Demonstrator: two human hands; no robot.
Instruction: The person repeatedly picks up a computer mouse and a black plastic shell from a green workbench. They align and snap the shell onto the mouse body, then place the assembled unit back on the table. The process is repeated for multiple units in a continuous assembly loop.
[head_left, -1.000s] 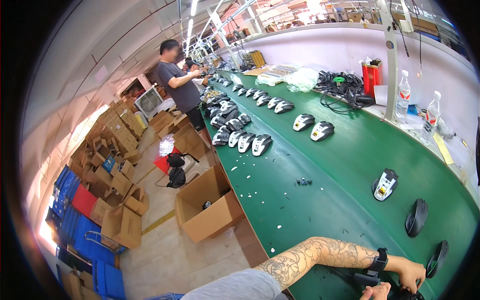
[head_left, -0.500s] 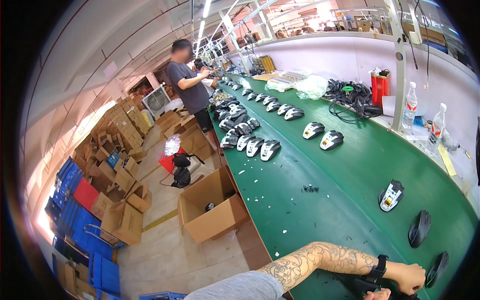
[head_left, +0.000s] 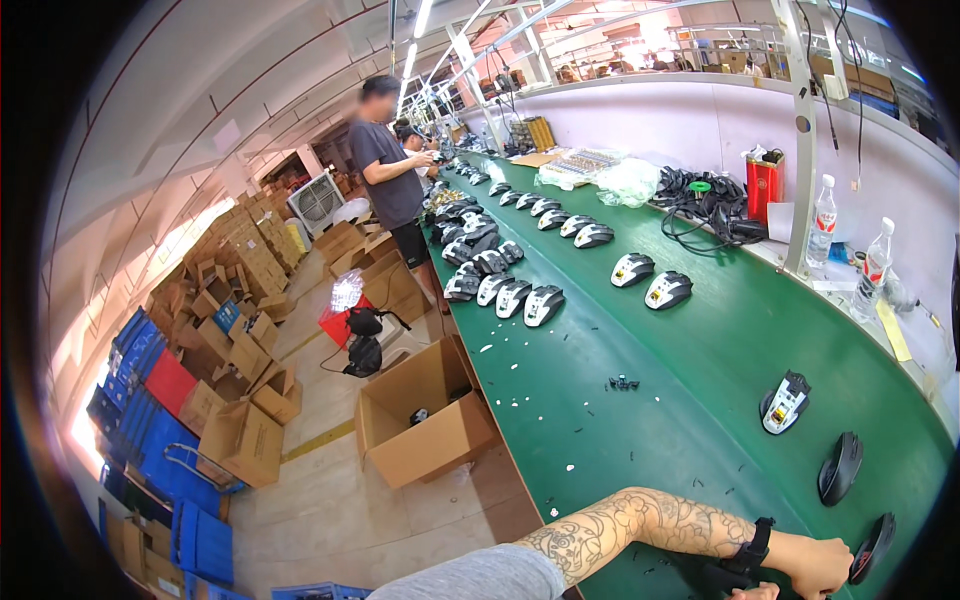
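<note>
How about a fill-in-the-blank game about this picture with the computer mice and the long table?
1. The computer mouse beside the person's left hand is mostly ____.
2. The surface of the long table is ____.
3. The tin beside the pile of dark cables is ____.
4. The number of clear plastic bottles standing near the wall is ____.

Missing words: black; green; red; two.

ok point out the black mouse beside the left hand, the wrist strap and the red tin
Black mouse [head_left: 873, 549]: head view, middle of its visible body.
Wrist strap [head_left: 757, 543]: head view, the dark band across the wrist.
Red tin [head_left: 765, 192]: head view, middle of its red side.
</note>
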